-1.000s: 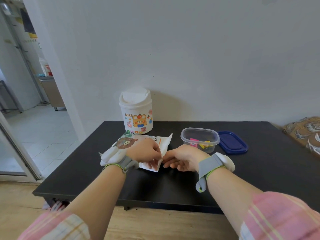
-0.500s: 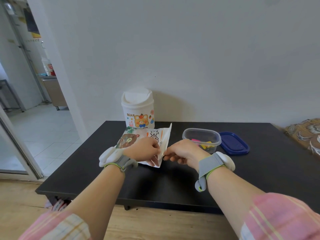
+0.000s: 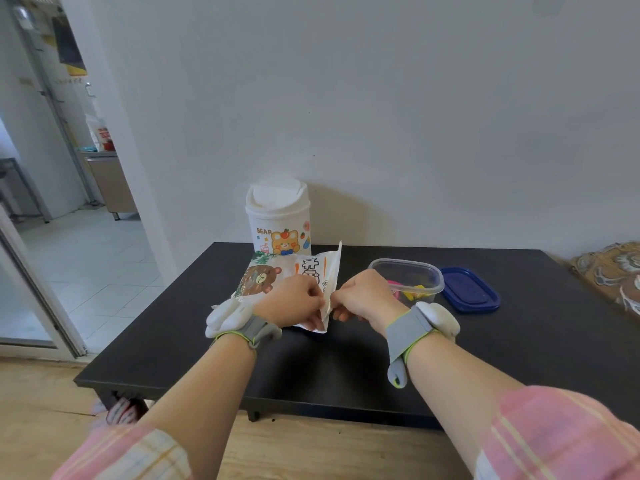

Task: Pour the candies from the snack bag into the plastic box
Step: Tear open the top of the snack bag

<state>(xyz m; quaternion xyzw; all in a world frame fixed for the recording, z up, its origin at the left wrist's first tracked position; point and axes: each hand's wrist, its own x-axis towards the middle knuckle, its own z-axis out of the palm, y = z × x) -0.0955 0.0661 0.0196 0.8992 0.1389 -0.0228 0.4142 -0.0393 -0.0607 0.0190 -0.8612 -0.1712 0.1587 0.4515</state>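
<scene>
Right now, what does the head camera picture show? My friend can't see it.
Both hands, left hand and right hand, pinch the edge of a bear-print snack bag over a black table. A clear plastic box, blue lid and white bear bin sit behind.

Pretty clearly someone's home; low black tabletop [image 3: 519,341] on a wood floor [image 3: 311,452] against a plain white wall, a cute bear-sticker mini bin [image 3: 278,220], patterned cushion [image 3: 613,271] off right; tiled room with a cabinet [image 3: 110,181] through the doorway.
</scene>
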